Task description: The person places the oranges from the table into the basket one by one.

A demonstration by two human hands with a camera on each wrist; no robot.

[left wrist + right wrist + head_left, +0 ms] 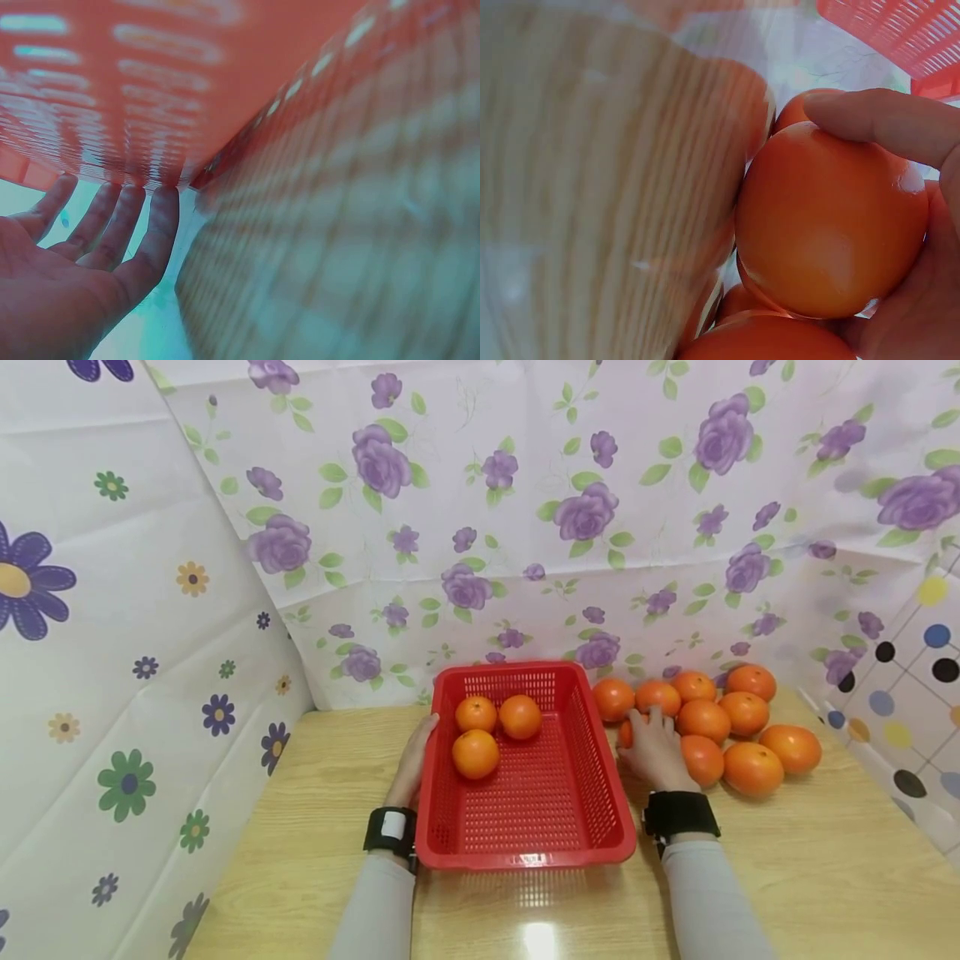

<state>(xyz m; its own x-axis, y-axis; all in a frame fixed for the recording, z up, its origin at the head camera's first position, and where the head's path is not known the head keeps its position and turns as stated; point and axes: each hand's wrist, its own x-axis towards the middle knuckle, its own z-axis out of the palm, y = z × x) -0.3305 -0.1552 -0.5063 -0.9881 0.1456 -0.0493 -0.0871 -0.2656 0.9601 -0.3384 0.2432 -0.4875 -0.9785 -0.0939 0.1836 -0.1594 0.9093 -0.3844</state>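
Note:
A red perforated plastic basket point(525, 862) sits on the table with three oranges in its far left part, one of them the front orange point(476, 754). Against the basket's left outer side rests my left hand point(411, 764); the left wrist view shows its nearly straight fingers point(161, 225) touching the slotted wall. To the right of the basket, my right hand point(656, 753) grips an orange point(829, 225), its thumb over one side and the palm behind. In the head view that hand mostly hides the held orange point(626, 734).
Several more oranges point(703, 721) lie grouped around and beyond my right hand, touching one another. The wooden table point(825, 860) ends at a flowered cloth point(465, 610) at the back. Patterned sheets hang on the left and right sides.

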